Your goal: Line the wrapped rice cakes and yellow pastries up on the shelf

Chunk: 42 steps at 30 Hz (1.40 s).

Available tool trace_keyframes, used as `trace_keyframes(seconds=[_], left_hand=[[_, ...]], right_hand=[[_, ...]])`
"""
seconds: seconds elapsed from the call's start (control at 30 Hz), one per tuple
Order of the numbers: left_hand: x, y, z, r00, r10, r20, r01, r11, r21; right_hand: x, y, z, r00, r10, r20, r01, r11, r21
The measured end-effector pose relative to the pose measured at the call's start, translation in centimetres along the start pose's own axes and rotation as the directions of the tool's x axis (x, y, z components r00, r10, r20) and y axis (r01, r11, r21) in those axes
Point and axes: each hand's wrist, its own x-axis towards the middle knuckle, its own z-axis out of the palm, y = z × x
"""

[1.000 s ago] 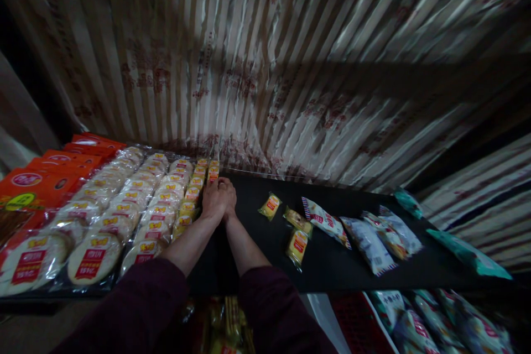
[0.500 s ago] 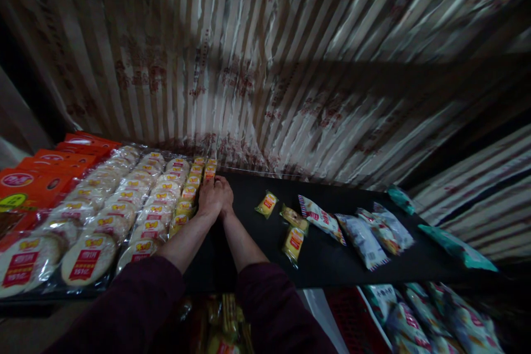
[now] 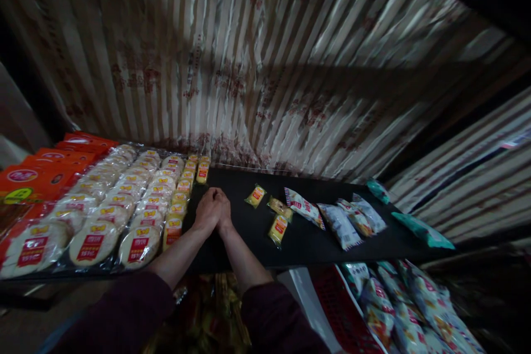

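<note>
My left hand [image 3: 206, 209] and my right hand [image 3: 224, 213] rest pressed together on the black shelf [image 3: 249, 232], fingers closed against each other, and I see nothing in them. Just left of them runs a row of small yellow snack packets [image 3: 179, 206], the nearest a short gap from my left hand. Beyond that row lie rows of round rice crackers in clear wrap [image 3: 112, 204]. To the right of my hands, a few loose small yellow packets [image 3: 277, 228] lie on the shelf.
Orange bags [image 3: 50, 166] are stacked at the far left. Larger white and blue snack bags [image 3: 340, 224] and teal bags [image 3: 418, 229] lie along the shelf's right part. A red crate [image 3: 332, 298] and more snack bags [image 3: 394, 304] sit below. Striped plastic sheeting [image 3: 265, 66] hangs behind.
My joined hands have drawn back from the far end of the yellow packet row toward the shelf's front. The view has shifted right and down.
</note>
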Motion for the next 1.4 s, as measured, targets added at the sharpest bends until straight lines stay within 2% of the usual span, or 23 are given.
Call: trace_keyframes(seconds=[0.13, 0.3, 0.47, 0.63, 0.73, 0.8, 0.83, 0.87, 0.93, 1.03, 1.2, 1.4], left_hand=[[-3.0, 0.3, -0.3, 0.994, -0.062, 0.095, 0.055, 0.996, 0.069], [-7.6, 0.2, -1.1, 0.986, -0.022, 0.165, 0.014, 0.999, 0.051], [-13.2, -2.8, -1.9, 0.979, 0.141, 0.144, -0.136, 0.990, -0.046], [-17.0, -6.5, -2.7, 0.966, 0.188, 0.176, -0.172, 0.980, -0.104], [-17.3, -8.5, -2.7, 0.955, 0.152, 0.253, -0.157, 0.988, 0.000], [-16.9, -9.8, -2.4, 0.944, 0.014, 0.329, -0.059, 0.990, 0.127], [-16.6, -10.4, -2.2, 0.923, -0.083, 0.375, 0.012, 0.982, 0.189], [-16.2, -11.0, -1.9, 0.901, -0.172, 0.400, 0.077, 0.967, 0.242], [-15.5, -12.1, -1.4, 0.882, -0.251, 0.399, 0.136, 0.946, 0.296], [-14.8, -13.3, -0.8, 0.878, -0.297, 0.374, 0.170, 0.926, 0.336], [-14.2, -14.5, 0.0, 0.863, -0.366, 0.349, 0.228, 0.897, 0.378], [-14.9, -14.7, 1.4, 0.810, -0.411, 0.418, 0.272, 0.895, 0.353]], right_hand=[[-3.1, 0.1, -1.4, 0.999, 0.051, 0.013, -0.051, 0.997, 0.057], [-7.9, 0.0, -3.4, 0.996, 0.086, 0.020, -0.089, 0.969, 0.230], [-14.2, -0.3, -5.3, 0.999, -0.050, 0.001, 0.050, 0.988, 0.143], [-19.7, -0.7, -6.5, 0.992, -0.106, 0.065, 0.103, 0.994, 0.037], [-21.7, 0.2, -6.3, 0.977, -0.122, 0.175, 0.136, 0.988, -0.068], [-22.2, 1.4, -6.0, 0.958, -0.087, 0.275, 0.130, 0.981, -0.144], [-22.2, 2.1, -5.8, 0.951, -0.047, 0.305, 0.108, 0.977, -0.185], [-22.1, 2.7, -5.6, 0.947, -0.001, 0.322, 0.077, 0.972, -0.224], [-21.7, 4.1, -5.4, 0.954, 0.075, 0.289, 0.014, 0.955, -0.295], [-20.8, 5.6, -5.0, 0.960, 0.152, 0.235, -0.062, 0.933, -0.354], [-20.1, 7.0, -4.1, 0.958, 0.180, 0.222, -0.089, 0.926, -0.368], [-20.0, 8.0, -2.7, 0.950, 0.197, 0.244, -0.106, 0.934, -0.341]])
